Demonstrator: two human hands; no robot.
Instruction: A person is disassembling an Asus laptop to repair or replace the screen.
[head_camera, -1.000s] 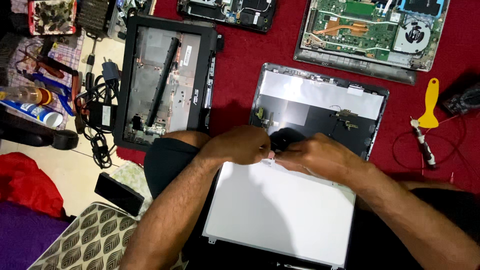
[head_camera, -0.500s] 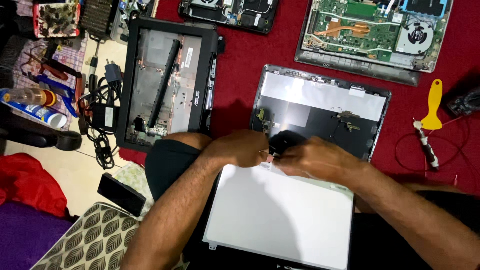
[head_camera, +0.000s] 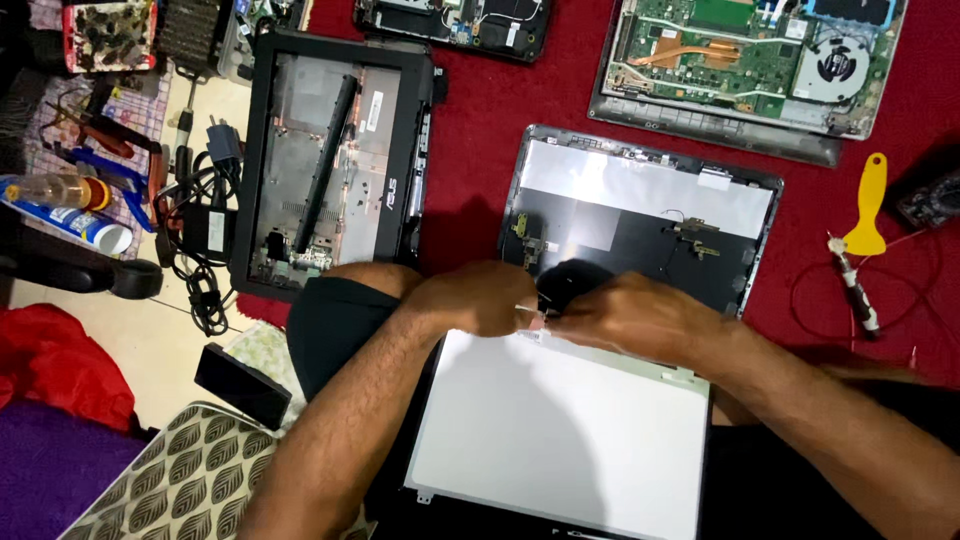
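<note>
Panel (head_camera: 560, 430) edge under both hands (head_camera: 560, 305)

A white, rectangular laptop screen panel (head_camera: 560, 430) is lying flat on the lap, its top edge touching the open grey lid shell (head_camera: 640, 215).

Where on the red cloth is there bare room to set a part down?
Bare red cloth lies between the black laptop base and the grey lid shell, and between that shell and the yellow pry tool. The left edge is crowded with cables and bottles.

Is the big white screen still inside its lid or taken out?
Out. The white screen panel lies outside the grey lid, which shows bare hinges.
</note>
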